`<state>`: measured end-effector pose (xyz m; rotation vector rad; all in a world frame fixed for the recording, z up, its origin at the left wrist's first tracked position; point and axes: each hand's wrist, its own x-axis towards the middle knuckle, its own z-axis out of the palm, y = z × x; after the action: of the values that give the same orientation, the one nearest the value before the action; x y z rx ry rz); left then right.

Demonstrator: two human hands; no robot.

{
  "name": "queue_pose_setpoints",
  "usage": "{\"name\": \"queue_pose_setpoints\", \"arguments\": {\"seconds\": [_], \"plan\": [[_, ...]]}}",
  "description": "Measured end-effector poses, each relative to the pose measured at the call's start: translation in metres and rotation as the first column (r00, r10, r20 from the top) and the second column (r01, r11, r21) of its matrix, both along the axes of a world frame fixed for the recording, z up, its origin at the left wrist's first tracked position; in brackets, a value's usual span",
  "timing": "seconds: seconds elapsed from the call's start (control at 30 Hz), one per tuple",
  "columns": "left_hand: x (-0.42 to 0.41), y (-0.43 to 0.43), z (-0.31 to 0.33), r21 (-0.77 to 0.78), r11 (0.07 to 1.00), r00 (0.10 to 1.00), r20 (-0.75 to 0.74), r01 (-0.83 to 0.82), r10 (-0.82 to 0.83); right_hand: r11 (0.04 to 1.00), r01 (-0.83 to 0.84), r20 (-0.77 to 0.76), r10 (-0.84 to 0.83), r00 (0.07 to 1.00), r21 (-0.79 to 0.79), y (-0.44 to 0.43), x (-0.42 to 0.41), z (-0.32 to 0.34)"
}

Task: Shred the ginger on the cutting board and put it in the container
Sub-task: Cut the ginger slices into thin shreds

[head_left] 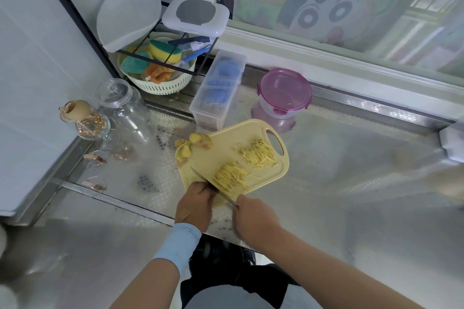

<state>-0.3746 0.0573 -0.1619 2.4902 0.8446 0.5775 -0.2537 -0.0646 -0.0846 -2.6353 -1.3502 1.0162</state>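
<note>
Fingers of the left hand (194, 204) curl down onto the near ginger pile (229, 178), and the right hand (253, 218) grips the knife (213, 185). Shreds lie on the cutting board (208, 158) with uncut knobs (193, 144) far-left. The lidded container (285, 94) beyond looks unfilled.

Surface (339, 158): sheet metal, embossed in a fine dot pattern, glossy with glare. Cutting board (208, 160): pale yellow plastic, matt, smooth. Knife (200, 177): bare metal blade, bright. Shredded ginger (258, 154): fibrous, dull. Container (285, 94): translucent plastic, glossy purple lid. Jar (125, 110): clear glass, polished. Rack (82, 22): black metal bar, matt. Sleeve (177, 243): light blue cloth, soft and matt.
</note>
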Motion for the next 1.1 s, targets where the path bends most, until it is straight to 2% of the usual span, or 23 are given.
{"name": "queue_pose_setpoints", "arguments": {"seconds": [0.37, 0.57, 0.73, 0.93, 1.1], "plan": [[-0.002, -0.002, -0.001, -0.016, 1.000, 1.000, -0.014, -0.017, 0.017, 1.000, -0.015, -0.014, 0.015, 1.000, -0.012, 0.027, 0.002, -0.010], [0.000, -0.003, 0.001, -0.018, 0.997, 0.997, -0.026, -0.074, 0.073, 0.999, -0.007, -0.036, 0.009, 0.999, 0.054, 0.019, 0.000, -0.008], [0.001, -0.002, -0.003, 0.024, 0.995, 0.995, -0.034, -0.094, 0.095, 0.997, -0.020, 0.004, 0.020, 1.000, 0.079, 0.008, -0.002, -0.002], [-0.002, -0.003, -0.005, -0.030, 0.992, 0.992, -0.015, -0.122, 0.122, 0.999, -0.032, -0.008, 0.032, 0.999, 0.027, 0.017, -0.001, -0.005], [-0.004, -0.002, -0.008, -0.038, 0.994, 0.995, -0.006, -0.103, 0.103, 0.998, -0.029, -0.010, 0.029, 1.000, 0.058, 0.042, -0.008, -0.012]]}}
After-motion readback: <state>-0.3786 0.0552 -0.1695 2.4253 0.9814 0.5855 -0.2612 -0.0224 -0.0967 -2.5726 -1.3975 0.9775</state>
